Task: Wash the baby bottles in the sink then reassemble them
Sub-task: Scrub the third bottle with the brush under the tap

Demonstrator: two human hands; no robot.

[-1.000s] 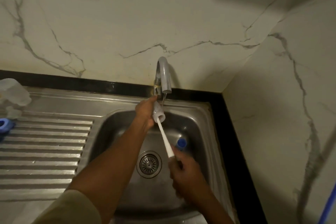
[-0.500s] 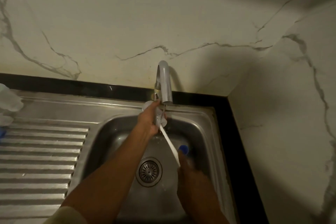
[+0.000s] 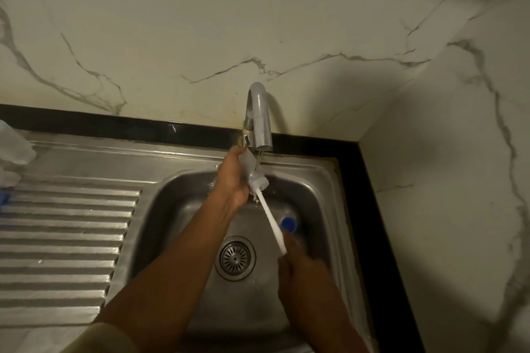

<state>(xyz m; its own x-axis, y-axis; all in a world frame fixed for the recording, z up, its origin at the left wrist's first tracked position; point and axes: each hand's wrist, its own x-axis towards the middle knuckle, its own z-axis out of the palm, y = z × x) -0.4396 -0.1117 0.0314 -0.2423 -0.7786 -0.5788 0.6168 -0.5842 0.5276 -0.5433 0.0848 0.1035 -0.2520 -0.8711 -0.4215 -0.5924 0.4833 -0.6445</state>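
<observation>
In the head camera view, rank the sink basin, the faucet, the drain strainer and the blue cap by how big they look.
Largest: sink basin, by far.
Next: faucet and drain strainer look about alike, and the faucet rises toward the camera, so I won't rank them.
Smallest: blue cap.

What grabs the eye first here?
The two hands meet over the sink: the left hand grips a clear bottle part right under the tap. The right hand holds a white brush that slants up into the part. A blue cap lies in the basin, right of the drain.
</observation>
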